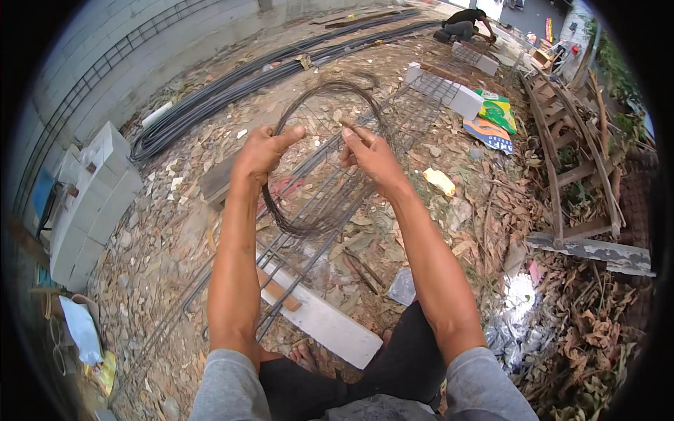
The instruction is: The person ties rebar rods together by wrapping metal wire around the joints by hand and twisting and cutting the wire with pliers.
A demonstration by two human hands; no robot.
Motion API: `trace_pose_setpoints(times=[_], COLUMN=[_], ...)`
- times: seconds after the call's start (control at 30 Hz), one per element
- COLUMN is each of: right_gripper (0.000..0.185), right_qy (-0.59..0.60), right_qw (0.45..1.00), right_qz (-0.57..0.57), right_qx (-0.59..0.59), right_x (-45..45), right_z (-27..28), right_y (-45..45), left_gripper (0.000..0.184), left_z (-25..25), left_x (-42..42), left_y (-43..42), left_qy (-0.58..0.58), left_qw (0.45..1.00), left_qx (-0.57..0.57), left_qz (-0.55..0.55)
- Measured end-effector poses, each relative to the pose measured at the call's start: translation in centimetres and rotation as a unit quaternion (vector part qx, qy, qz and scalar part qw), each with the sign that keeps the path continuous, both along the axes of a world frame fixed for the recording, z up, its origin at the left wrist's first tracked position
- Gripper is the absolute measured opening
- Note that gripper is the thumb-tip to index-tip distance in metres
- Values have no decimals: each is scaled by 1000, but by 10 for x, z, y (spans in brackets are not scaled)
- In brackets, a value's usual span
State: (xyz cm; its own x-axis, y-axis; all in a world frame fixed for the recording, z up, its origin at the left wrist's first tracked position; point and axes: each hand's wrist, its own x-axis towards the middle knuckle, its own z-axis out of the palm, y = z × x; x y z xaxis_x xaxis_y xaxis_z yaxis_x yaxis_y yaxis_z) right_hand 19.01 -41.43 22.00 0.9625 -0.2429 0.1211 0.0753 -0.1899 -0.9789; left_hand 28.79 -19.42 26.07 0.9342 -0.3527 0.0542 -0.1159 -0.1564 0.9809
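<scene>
A round coil of thin dark wire (281,219) hangs in front of me, above several long steel bars (309,265). My left hand (262,151) is closed round the left side of the coil, its thumb pointing right. On the right, my right hand (370,153) has its fingers pinched together near the coil's right side; what lies between them is too small to make out. Beneath the bars is a pale concrete block (326,319) with a brown strip of wood (279,288) on it.
Light blocks (91,203) are stacked at the left. Bundled rebar (232,91) runs along the wall. A wooden ladder (576,168) stands right, near colourful bags (497,112). Another person (463,27) crouches at the far right. Leaves and rubble cover the ground.
</scene>
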Motion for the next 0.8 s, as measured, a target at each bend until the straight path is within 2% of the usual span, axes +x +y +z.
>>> trace_pose_setpoints(times=[0.03,0.13,0.23,0.33,0.43,0.47,0.57,0.6,0.7,0.73,0.8], right_gripper=[43,39,34,35,45,55,65,57,41,36,27], right_qy=[4,25,-75,-45,108,149,59,65,-51,-72,-109], right_qw=[998,982,978,942,987,983,993,986,981,974,946], right_qz=[15,-36,-108,-84,26,27,3,-51,-104,-168,-293], right_qx=[56,184,163,321,117,102,100,145,155,134,90], right_x=[-1,-1,16,4,-14,-17,-3,-4,21,21,18], right_z=[0,2,-9,-4,21,30,-3,-1,-32,-22,-3], right_y=[-2,0,-15,-53,-46,-32,-14,-5,-16,-19,-35], left_gripper=[49,49,44,38,38,38,39,40,41,41,51], left_z=[3,8,3,6,-1,0,3,0,-12,-13,-7], left_x=[-2,-2,5,8,6,6,-1,1,6,6,7], left_y=[0,3,5,15,11,9,2,-1,-11,-13,-11], left_qy=[-2,-3,-3,-5,-3,-3,-1,-4,-55,-78,-50], left_qw=[1000,999,999,1000,999,999,999,998,995,992,994], left_qx=[13,39,35,21,16,23,44,52,84,95,94], left_qz=[2,5,-3,7,28,22,-6,-20,-20,-13,-7])
